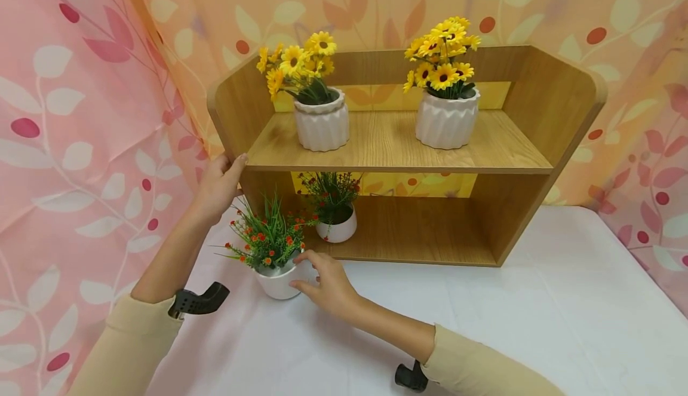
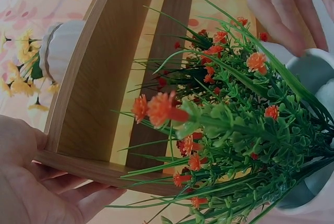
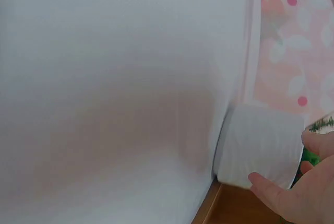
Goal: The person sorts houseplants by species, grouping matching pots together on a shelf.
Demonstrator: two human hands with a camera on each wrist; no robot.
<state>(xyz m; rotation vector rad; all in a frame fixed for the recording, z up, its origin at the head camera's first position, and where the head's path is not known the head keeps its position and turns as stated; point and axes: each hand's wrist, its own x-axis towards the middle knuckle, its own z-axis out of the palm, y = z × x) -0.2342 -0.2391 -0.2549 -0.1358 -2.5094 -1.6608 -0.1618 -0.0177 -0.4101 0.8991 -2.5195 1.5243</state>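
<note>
My left hand (image 1: 217, 188) grips the front edge of the wooden shelf (image 1: 398, 156) at its left side, thumb on one face and fingers behind, as the left wrist view shows. In front of the shelf's lower left corner, a white pot (image 1: 279, 285) with grass-like greenery and orange-red flowers (image 2: 255, 62) stands on the white cloth. My right hand (image 1: 330, 285) is at this pot's right side, index finger by the rim and thumb lower on the wall, spread apart. In the right wrist view a fingertip (image 3: 255, 177) lies against the white pot (image 3: 261, 145).
On the upper shelf stand two white fluted pots (image 1: 322, 124) (image 1: 447, 121) with yellow flowers. Another white pot (image 1: 338, 229) with dark red flowers sits at the lower shelf's left. Patterned curtains (image 1: 634, 115) hang behind; a white cloth (image 1: 580, 300) covers the table.
</note>
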